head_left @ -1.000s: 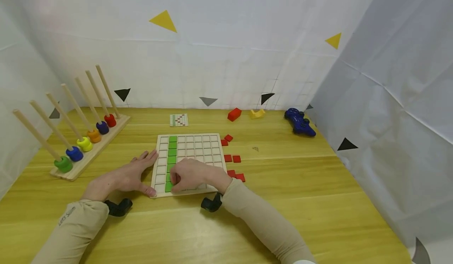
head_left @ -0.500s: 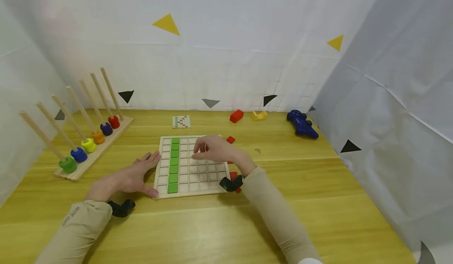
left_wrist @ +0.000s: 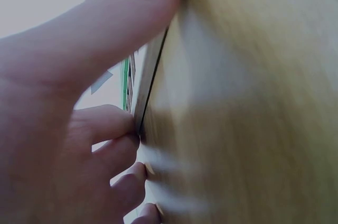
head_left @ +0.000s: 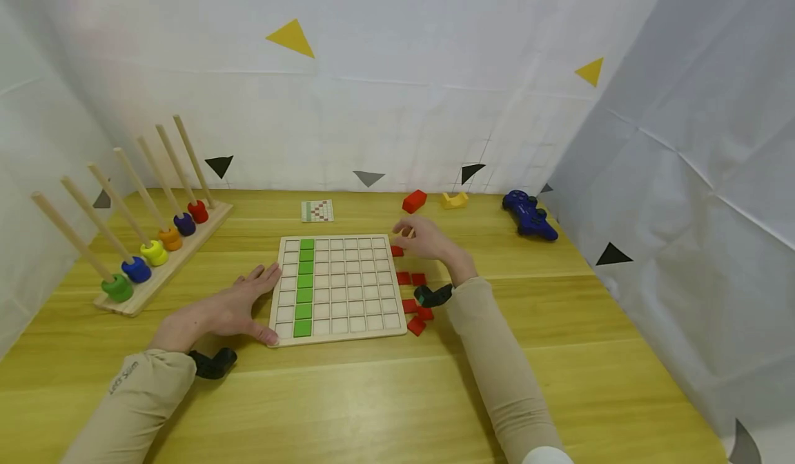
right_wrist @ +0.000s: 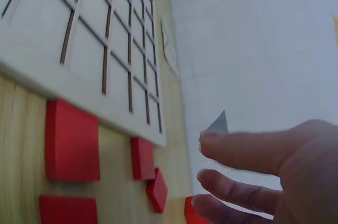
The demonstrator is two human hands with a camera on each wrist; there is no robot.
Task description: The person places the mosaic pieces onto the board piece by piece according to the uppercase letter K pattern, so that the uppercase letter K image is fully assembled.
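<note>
Lying flat on the table [head_left: 385,395], the board [head_left: 348,284] is a pale wooden square cut into a grid of small cells, with one column near its left edge filled top to bottom with green tiles [head_left: 303,284] and every other cell bare. It sits between the two hands. The left hand [head_left: 232,308] rests on the tabletop against the board's left edge, fingers straight and spread, the thumb touching the near-left corner; the left wrist view shows the fingertips pressed to that edge. The right hand [head_left: 425,239] is just past the board's far-right corner, fingers loosely extended and slightly apart, holding nothing that can be seen; its tips are at a red tile [head_left: 397,250] lying beside the board, though whether they touch it cannot be told. More red tiles [head_left: 417,305] lie scattered along the board's right edge, near the right wrist, and the right wrist view shows them flat on the wood just beside the rim. Far off to the left hand's side stands a peg rack [head_left: 155,243] with coloured rings. Beyond the right hand lie a blue controller [head_left: 528,215], a red block [head_left: 413,201] and a small pattern card [head_left: 317,210].
</note>
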